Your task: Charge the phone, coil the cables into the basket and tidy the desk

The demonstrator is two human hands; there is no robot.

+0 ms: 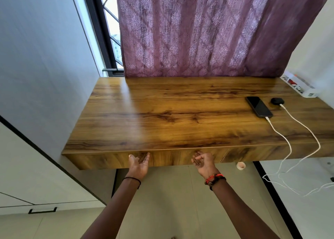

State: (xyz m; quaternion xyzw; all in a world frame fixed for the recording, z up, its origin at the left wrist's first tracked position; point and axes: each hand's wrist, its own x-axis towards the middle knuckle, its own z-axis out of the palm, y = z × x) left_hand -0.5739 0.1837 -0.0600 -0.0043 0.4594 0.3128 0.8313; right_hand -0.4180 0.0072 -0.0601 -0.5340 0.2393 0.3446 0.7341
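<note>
Two bare forearms reach toward the desk's front panel, the left hand [139, 165] and right hand [205, 164] both palm-up just before it, fingers loosely spread and holding nothing that I can make out. The phone [259, 106], a flat dark slab, lies on the right of the desk [162, 112] with a thin white cable [282, 139] plugged into its near end. Beside it sits a small rounded black case [277, 101] with a second cable [310, 135]. Both leads droop over the front edge toward the floor. A snag there could drag the phone across the glossy wood-grain top. No basket is in view.
</note>
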